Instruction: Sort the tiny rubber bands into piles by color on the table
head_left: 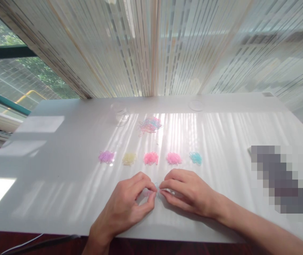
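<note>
Lying between both hands (pixel 128 200) (pixel 190 191), thin bands (pixel 156 185), pale blue, pink

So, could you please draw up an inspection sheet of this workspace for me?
Surface: white table, streaked with sunlight.
Job's things: mixed pile of coloured strands; nearer, a row: purple pile, yellow pile, deep pink pile, lighter pink pile, teal pile.
Clutter: see-through container and round disc, far side; pixelated patch at right, unreadable.
Hands: left hand and right hand, fingertips close together; grip unclear.
Cables: thin white cord beyond the near edge, left.
Surroundings: striped curtain behind, window at left.
</note>
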`<control>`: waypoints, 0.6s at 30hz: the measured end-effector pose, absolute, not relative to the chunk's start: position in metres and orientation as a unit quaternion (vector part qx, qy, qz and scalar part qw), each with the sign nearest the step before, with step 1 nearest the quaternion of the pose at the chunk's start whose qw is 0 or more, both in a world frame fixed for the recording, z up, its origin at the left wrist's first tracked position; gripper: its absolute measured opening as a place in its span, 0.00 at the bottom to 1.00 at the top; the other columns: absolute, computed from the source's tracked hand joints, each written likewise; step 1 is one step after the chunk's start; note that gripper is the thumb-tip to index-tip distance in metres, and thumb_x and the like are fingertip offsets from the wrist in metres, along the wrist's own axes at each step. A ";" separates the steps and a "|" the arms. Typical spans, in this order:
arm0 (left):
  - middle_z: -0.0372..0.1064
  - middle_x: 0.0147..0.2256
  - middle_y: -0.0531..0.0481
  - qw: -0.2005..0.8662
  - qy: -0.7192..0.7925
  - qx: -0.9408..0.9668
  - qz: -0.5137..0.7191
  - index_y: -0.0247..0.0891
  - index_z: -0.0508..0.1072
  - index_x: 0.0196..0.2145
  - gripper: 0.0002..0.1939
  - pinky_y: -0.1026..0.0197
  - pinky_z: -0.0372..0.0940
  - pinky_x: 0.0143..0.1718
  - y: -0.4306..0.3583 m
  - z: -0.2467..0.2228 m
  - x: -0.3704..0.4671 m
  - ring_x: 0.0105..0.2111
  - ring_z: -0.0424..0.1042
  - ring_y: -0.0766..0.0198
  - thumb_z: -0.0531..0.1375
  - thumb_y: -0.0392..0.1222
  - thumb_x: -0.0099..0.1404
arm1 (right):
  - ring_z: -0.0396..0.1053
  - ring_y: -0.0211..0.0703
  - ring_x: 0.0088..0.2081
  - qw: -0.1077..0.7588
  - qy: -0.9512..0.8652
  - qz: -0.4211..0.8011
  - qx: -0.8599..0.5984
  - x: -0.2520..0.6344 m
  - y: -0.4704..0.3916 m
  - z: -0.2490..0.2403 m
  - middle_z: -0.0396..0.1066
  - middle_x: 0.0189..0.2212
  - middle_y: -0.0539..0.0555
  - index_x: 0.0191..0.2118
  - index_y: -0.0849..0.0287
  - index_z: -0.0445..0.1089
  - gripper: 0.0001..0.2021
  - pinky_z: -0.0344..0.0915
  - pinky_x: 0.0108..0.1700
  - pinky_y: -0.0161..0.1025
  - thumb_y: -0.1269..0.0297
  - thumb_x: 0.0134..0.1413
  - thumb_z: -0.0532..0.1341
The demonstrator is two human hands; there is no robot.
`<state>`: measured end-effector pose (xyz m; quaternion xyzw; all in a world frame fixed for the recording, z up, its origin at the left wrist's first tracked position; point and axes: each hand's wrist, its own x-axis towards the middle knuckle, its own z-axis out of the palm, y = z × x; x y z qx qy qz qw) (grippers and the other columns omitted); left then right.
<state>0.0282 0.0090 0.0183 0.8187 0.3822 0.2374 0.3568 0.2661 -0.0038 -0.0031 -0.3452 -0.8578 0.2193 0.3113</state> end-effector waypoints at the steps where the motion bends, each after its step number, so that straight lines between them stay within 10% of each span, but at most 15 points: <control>1: 0.73 0.33 0.53 0.358 0.383 0.818 0.238 0.42 0.75 0.38 0.07 0.65 0.64 0.29 0.009 0.018 0.028 0.28 0.70 0.67 0.59 0.31 0.69 | 0.70 0.41 0.32 0.314 -0.857 0.218 -0.345 0.266 -0.004 -0.003 0.74 0.34 0.54 0.44 0.59 0.74 0.10 0.66 0.35 0.37 0.64 0.73 0.56; 18: 0.74 0.33 0.51 0.324 0.363 0.824 0.289 0.42 0.77 0.40 0.06 0.65 0.67 0.30 0.012 0.011 0.031 0.28 0.71 0.66 0.61 0.33 0.70 | 0.70 0.40 0.30 0.370 -0.836 0.217 -0.344 0.264 -0.003 -0.006 0.75 0.31 0.53 0.44 0.58 0.72 0.06 0.67 0.32 0.35 0.67 0.71 0.57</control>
